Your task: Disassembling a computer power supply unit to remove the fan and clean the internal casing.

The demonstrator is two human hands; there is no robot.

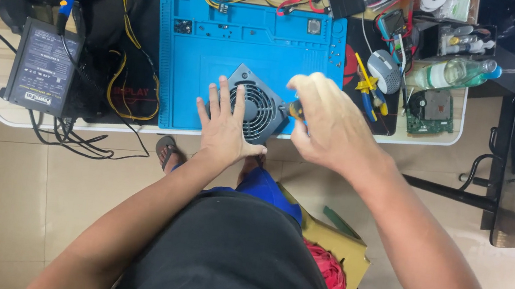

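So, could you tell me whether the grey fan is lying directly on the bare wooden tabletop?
No, the grey fan lies on the blue work mat, with the left hand pressed flat on it.

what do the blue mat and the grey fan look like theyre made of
Blue mat: probably silicone or soft rubber, matte, with moulded ridges and little trays. Grey fan under the left hand: apparently moulded plastic frame, dull finish, with a ringed grille that may be metal.
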